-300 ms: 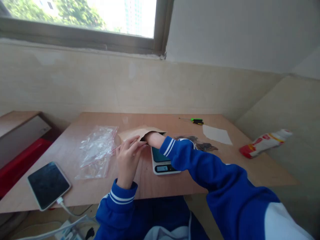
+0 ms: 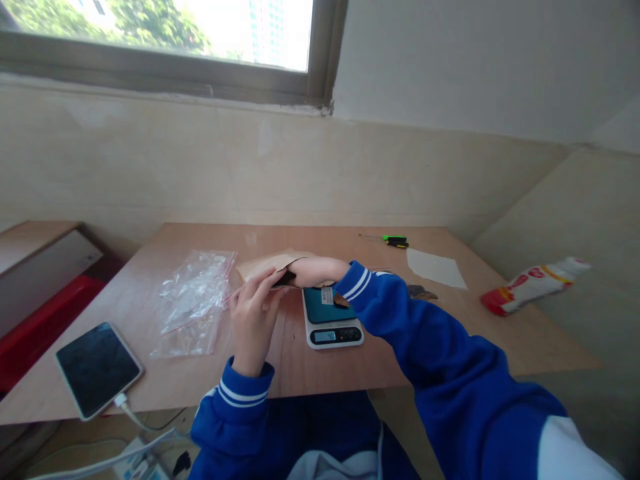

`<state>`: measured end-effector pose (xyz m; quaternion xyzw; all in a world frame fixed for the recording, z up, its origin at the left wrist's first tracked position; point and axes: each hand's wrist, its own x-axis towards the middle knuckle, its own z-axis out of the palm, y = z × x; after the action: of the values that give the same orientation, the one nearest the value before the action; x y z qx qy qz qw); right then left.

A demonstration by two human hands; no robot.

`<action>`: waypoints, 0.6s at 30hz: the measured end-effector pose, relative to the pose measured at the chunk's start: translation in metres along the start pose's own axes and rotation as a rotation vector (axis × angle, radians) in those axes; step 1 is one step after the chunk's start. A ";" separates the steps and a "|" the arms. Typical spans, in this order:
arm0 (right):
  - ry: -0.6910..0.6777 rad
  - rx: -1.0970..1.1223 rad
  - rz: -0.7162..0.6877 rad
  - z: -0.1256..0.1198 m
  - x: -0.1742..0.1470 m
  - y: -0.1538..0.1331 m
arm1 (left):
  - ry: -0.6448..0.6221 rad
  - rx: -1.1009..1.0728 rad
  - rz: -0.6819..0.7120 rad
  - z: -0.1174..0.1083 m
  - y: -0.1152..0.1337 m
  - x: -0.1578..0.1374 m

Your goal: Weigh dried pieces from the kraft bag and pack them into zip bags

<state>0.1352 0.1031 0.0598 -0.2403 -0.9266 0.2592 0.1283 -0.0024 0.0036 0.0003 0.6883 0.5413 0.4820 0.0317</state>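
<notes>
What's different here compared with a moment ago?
The right hand has drawn partway back out of the brown pouch, so more forearm shows and more of the scale is uncovered. The left hand still holds the pouch's mouth. Phone, clear bags and screwdriver have not moved.

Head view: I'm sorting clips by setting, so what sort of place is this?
Probably a makeshift packing spot in a home or small workroom, not a factory. A bare plywood table stands under a window, with a small digital scale, clear zip bags and a charging phone.
</notes>
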 end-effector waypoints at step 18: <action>0.725 -0.229 0.097 -0.003 -0.085 -0.028 | -0.006 -0.042 -0.006 -0.008 -0.004 0.018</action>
<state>0.1980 0.0398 0.0683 -0.3728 -0.8316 0.0580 0.4075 -0.0118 0.0150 0.0139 0.6872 0.5329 0.4911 0.0494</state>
